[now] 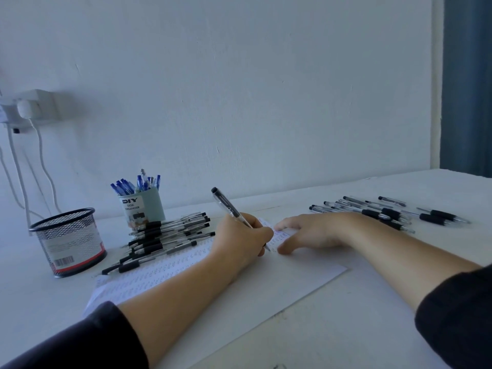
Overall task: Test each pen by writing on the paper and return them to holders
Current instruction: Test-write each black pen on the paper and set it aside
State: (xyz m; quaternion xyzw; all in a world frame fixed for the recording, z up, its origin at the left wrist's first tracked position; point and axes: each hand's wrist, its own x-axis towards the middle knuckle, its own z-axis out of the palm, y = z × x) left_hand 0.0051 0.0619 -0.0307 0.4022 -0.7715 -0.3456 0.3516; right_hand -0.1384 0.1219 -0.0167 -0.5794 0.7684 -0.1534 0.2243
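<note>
Item 1, pen [231, 207]: I see it gripped in the left hand [241, 237], fingers curled round its lower barrel. Its long axis leans, cap end up and toward the far left, tip down and toward the near right, meeting the paper [239, 286]. The tip itself is mostly hidden behind the fingers.

Item 2, right hand [310, 231]: fingers spread and fairly straight, pressing flat on the paper's far edge, just right of the pen tip, holding nothing. Both forearms end in dark sleeves cut off by the frame edge.

Item 3, paper: on the white table [372, 323], covered in rows of small marks that I cannot read.

Item 4, pile of black pens [165, 235]: left of the writing hand, partly overlapping the sheet; count unclear.

Item 5, second group of black pens [386, 211]: far right, partly hidden behind the right wrist.

Item 6, mesh cup [68, 242]: far left, contents not visible.

Item 7, pale cup [143, 209]: behind the pile, holding blue pens.
</note>
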